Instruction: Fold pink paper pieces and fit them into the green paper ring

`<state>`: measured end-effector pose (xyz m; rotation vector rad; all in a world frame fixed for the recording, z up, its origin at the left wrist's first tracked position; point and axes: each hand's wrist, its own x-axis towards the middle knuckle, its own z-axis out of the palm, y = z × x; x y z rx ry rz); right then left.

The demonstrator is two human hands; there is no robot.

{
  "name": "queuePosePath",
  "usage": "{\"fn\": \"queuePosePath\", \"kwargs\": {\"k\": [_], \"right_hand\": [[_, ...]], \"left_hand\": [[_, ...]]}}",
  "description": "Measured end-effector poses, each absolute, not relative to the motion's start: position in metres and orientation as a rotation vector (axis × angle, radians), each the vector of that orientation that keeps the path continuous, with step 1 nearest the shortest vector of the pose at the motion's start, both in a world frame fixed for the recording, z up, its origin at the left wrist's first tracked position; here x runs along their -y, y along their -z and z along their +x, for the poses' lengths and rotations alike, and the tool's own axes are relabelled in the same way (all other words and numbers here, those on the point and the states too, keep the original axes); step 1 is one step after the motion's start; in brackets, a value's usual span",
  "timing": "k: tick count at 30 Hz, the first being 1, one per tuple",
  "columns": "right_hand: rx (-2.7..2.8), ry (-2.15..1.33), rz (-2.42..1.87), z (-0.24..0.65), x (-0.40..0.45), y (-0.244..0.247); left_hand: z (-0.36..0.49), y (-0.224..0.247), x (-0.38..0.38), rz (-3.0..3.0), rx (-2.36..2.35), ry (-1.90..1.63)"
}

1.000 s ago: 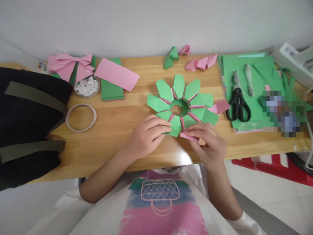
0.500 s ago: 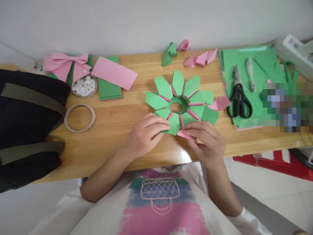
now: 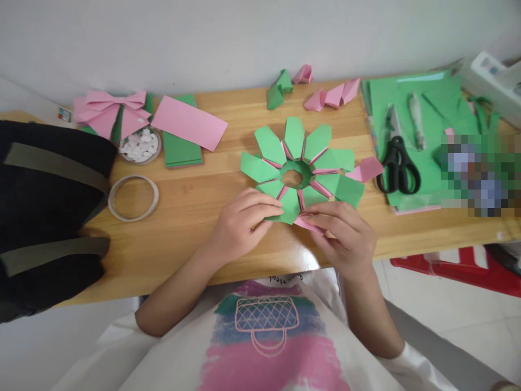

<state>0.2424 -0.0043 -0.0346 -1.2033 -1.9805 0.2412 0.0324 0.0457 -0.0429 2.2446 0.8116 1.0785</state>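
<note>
A ring-shaped paper flower (image 3: pixel 293 136), with green petals and pink folds between them, lies on the wooden table. My left hand (image 3: pixel 246 220) pinches one of its near green petals at the lower left. At its lower right, my right hand (image 3: pixel 345 233) grips a folded pink paper piece (image 3: pixel 308 224) against the petals. The fingers cover part of that piece and the petals behind it. Another pink paper piece (image 3: pixel 367 169) sticks out beyond the flower's right side, beside the black-handled scissors (image 3: pixel 398 157).
Folded paper pieces (image 3: pixel 334 96) lie near the wall. At left are a tape roll (image 3: pixel 133 197), a dish of white bits (image 3: pixel 140 145), a pink paper bow (image 3: pixel 116 106), pink card (image 3: pixel 190 122) and a black bag (image 3: pixel 49 217). Green sheets (image 3: pixel 431 174) lie at right.
Both hands keep their hold with hardly any movement. The pink piece under my right fingers shows slightly less at its outer end. The view has shifted a little.
</note>
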Motion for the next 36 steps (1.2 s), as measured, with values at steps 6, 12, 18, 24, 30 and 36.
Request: {"fn": "queuePosePath", "kwargs": {"k": [6, 12, 18, 24, 30, 36], "right_hand": [[1.969, -0.246, -1.205, 0.2431, 0.0043, 0.0356], [1.959, -0.269, -1.19, 0.2428, 0.0046, 0.0366], [1.956, -0.276, -1.182, 0.2427, 0.0042, 0.0366], [1.978, -0.23, -1.172, 0.2422, 0.004, 0.0355], [2.006, -0.18, -1.155, 0.2413, 0.0046, 0.0353], [2.04, -0.098, -1.148, 0.2412, 0.0063, 0.0361]], "left_hand": [[0.0327, 0.0428, -0.0457, 2.236, -0.806, -1.074], [0.0329, 0.0415, -0.0462, 2.261, -0.804, -1.073], [0.0327, 0.0421, -0.0465, 2.262, -0.799, -1.083], [0.0331, 0.0426, -0.0466, 2.266, -0.781, -1.11], [0.0325, 0.0433, -0.0472, 2.291, -0.754, -1.144], [0.0325, 0.0446, -0.0471, 2.311, -0.773, -1.165]]}}
